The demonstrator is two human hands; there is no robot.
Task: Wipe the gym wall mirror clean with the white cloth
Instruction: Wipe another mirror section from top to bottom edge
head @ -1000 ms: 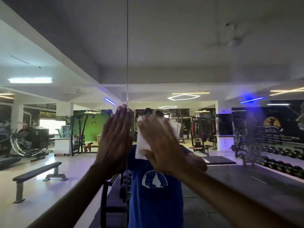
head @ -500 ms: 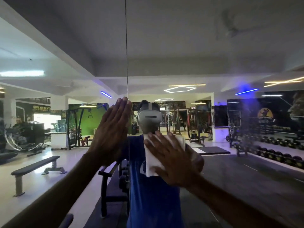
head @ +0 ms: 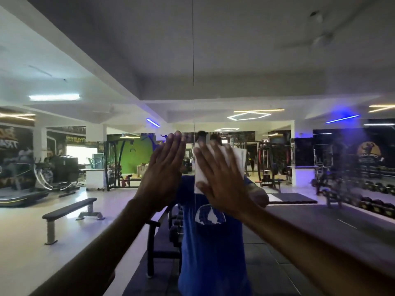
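The wall mirror [head: 277, 60] fills the whole view and reflects the gym and a person in a blue shirt. A thin vertical seam [head: 193, 60] between two mirror panels runs down the middle. My right hand [head: 222, 178] presses the folded white cloth [head: 237, 157] flat against the glass just right of the seam, fingers straight and spread. My left hand [head: 164, 169] rests flat on the mirror just left of the seam, fingers together and straight. Most of the cloth is hidden under my right hand.
In the reflection, a flat bench [head: 70, 212] stands at lower left, weight machines [head: 119, 163] further back, and a dumbbell rack [head: 374, 199] along the right. A dark rack [head: 162, 242] shows below my hands.
My right hand slid the cloth down the glass half a second ago, then back up to head height. My left hand stayed flat beside the seam.
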